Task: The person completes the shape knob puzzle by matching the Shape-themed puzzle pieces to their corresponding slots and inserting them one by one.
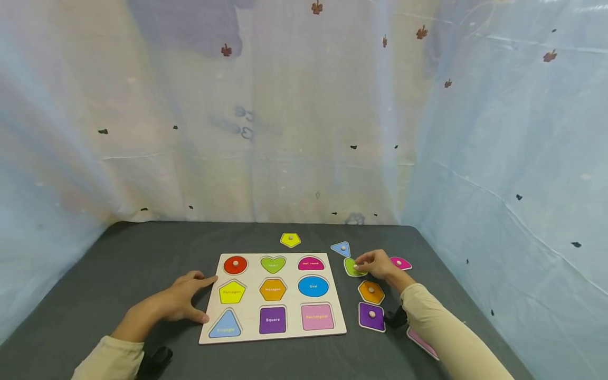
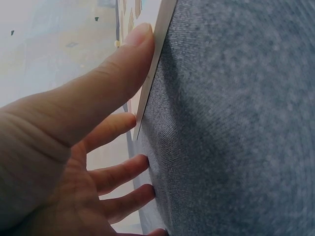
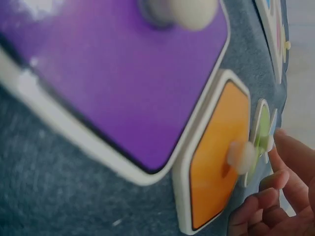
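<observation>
A white wooden shape-puzzle board (image 1: 249,331) lies on the dark table, with a red circle piece (image 1: 235,265) set in its top left recess. My left hand (image 1: 178,300) is at the board's left side, fingers spread; in the left wrist view the thumb (image 2: 140,37) rests on its edge. Right of the board, my right hand (image 1: 378,264) pinches the small knob of a green heart piece (image 1: 350,268), partly hidden by the fingers. In the right wrist view that green piece (image 3: 262,129) stands beyond the orange hexagon piece (image 3: 216,162).
Around the right hand lie a blue triangle piece (image 1: 339,248), a magenta half-round piece (image 1: 402,263), an orange hexagon and a purple square piece (image 1: 368,319). A pink piece (image 1: 421,344) is partly under the right forearm. Behind the board lies a yellow pentagon piece (image 1: 287,241).
</observation>
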Action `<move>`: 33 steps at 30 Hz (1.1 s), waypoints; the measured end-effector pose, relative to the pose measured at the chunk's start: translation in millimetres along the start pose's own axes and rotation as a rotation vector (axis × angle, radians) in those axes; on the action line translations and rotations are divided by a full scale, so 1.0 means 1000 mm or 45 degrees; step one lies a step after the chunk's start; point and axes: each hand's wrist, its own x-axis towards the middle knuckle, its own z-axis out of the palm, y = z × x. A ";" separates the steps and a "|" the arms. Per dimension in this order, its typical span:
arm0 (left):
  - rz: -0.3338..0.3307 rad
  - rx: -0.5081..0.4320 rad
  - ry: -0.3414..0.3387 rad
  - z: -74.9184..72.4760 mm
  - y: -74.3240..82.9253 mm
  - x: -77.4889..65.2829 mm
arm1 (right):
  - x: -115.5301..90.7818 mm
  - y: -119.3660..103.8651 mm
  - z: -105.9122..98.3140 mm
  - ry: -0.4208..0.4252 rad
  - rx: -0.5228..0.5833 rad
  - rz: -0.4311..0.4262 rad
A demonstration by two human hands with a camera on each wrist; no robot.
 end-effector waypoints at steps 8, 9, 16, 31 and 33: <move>-0.016 -0.001 -0.010 -0.001 0.000 -0.001 | 0.005 0.004 0.003 -0.019 -0.017 0.002; -0.018 0.000 -0.009 0.000 -0.001 -0.001 | 0.006 0.005 0.004 -0.019 -0.014 0.001; -0.027 0.017 0.000 0.000 -0.001 0.001 | 0.011 0.002 0.005 0.013 -0.027 -0.029; -0.071 -0.046 -0.009 -0.001 0.004 -0.002 | 0.017 -0.013 -0.011 -0.012 0.024 -0.152; -0.076 -0.044 -0.012 -0.001 0.005 -0.002 | 0.016 -0.018 -0.012 -0.012 0.046 -0.157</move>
